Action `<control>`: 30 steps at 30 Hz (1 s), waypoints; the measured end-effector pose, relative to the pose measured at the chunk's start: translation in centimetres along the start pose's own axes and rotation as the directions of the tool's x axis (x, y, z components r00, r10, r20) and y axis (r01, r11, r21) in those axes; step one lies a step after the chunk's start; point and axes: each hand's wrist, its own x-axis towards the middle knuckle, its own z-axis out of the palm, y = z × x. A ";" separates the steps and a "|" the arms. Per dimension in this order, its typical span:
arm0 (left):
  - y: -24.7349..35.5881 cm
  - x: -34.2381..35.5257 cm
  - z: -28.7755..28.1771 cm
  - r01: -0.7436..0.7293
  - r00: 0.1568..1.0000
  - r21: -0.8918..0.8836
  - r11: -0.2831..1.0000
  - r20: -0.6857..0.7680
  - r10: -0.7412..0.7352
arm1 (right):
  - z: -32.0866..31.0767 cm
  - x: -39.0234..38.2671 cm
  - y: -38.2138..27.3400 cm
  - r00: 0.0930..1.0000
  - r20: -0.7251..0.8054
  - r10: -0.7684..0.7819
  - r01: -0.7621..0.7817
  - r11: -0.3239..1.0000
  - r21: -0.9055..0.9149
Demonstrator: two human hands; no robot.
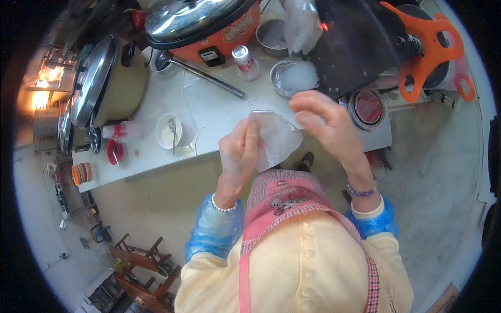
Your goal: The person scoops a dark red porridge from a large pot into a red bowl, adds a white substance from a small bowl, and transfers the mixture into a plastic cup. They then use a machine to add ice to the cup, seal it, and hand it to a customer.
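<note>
Both hands (284, 133) pinch a translucent wrapper (276, 138), contents unclear.

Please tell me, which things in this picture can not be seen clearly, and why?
- Head view: the thin white sheet is partly covered by the left hand; the right hand pinches its top, so its full shape is hidden.
- The orange cooker is cut by the top edge.
- The contents of the small white bowl are too small to tell.
- The metal bowl holds something whitish and blurred.
</note>
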 end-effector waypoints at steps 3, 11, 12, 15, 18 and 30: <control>0.0 -0.1 0.3 0.036 0.999 0.031 0.999 0.032 -0.037 | 1.2 -0.2 0.8 0.983 0.155 0.099 -0.117 0.987 0.111; -1.3 0.7 2.2 -0.012 0.991 -0.296 0.955 0.125 0.052 | 0.9 -1.4 2.0 0.960 0.164 0.227 -0.218 0.973 -0.071; -1.4 1.0 2.2 0.024 0.978 -0.347 0.938 0.202 0.050 | 0.9 -1.8 2.2 0.958 0.162 0.238 -0.226 0.970 -0.091; -1.3 2.3 2.1 0.344 0.872 -0.211 0.915 0.433 -0.228 | 1.2 -3.1 2.3 0.926 0.174 0.335 -0.338 0.941 -0.016; -3.0 3.1 4.2 0.454 0.839 -0.112 0.884 0.388 -0.382 | 1.3 -4.5 3.6 0.959 0.172 0.224 -0.220 0.974 -0.044; -2.3 -3.8 4.1 0.425 0.901 -0.314 0.849 0.242 -0.361 | 2.0 -7.1 5.6 0.948 -0.077 0.310 -0.309 0.951 0.027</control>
